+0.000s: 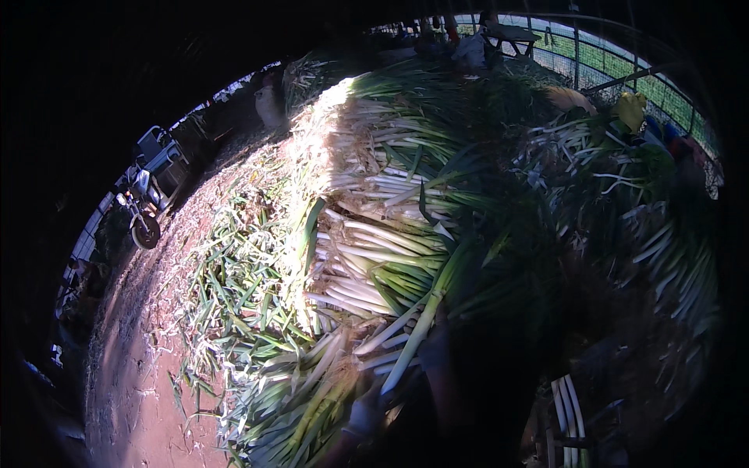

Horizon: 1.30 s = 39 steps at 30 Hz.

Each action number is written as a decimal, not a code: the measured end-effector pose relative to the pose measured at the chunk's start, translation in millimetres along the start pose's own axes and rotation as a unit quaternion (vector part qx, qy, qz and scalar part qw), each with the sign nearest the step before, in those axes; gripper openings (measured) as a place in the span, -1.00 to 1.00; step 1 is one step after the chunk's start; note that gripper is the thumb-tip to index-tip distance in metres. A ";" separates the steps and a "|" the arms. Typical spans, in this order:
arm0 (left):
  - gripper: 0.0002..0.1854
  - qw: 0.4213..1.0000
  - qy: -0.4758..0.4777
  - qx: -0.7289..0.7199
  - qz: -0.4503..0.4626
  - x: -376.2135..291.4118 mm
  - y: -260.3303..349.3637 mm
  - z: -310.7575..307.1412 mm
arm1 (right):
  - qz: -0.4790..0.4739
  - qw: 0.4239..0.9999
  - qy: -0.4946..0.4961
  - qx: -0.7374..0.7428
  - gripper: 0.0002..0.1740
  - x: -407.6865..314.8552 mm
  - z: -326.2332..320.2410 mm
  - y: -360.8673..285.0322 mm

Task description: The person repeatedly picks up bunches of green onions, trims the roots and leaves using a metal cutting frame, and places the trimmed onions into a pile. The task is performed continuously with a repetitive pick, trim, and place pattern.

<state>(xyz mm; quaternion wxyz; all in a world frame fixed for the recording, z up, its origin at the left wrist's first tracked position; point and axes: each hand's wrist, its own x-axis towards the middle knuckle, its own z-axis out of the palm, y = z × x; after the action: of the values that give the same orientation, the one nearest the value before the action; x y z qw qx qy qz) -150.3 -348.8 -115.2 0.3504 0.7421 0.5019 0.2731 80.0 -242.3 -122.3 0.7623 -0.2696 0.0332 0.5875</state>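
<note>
Long green onions with thick white stalks (380, 245) lie in a big heap before me, roots to the left and green leaves to the right. At the lower middle my left hand (367, 409), pale as if gloved, is beside the lower ends of several stalks; whether its fingers grip them is unclear. My right hand (432, 345), in shadow, is at a thick green onion (418, 339) that slants across the others, and appears to hold it. Dark shade hides much of its fingers. More leafy onions (316, 415) lie at the lower left of the hands.
Leaf scraps (234, 292) litter the ground left of the heap. A three-wheeled cart (153, 181) stands far left. More onions (673, 251) lie on the right, a few white stalks (567, 409) at the lower right. A table (512, 34) stands by the mesh wall (608, 58).
</note>
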 end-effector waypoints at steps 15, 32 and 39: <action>-0.40 0.802 -0.191 -0.433 -0.364 19.1 -9.7 -11.0 | 0.046 0.995 -0.003 0.086 -0.53 33.9 -24.7 21.7; -0.39 0.806 -0.168 -0.479 -0.304 71.8 16.4 -45.3 | -0.013 0.994 -0.095 -0.061 -0.77 -6.2 -6.2 22.6; -0.46 0.881 -0.045 -0.359 -0.305 57.3 -6.8 -44.1 | -0.083 0.913 -0.293 0.270 -0.83 -19.6 -36.1 -126.3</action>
<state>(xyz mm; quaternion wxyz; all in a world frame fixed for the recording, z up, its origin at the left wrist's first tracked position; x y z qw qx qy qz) -167.6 -282.6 -90.9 0.6809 0.3873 0.5546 0.2807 199.0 -296.5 -98.9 0.8277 0.1288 -0.0573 0.5432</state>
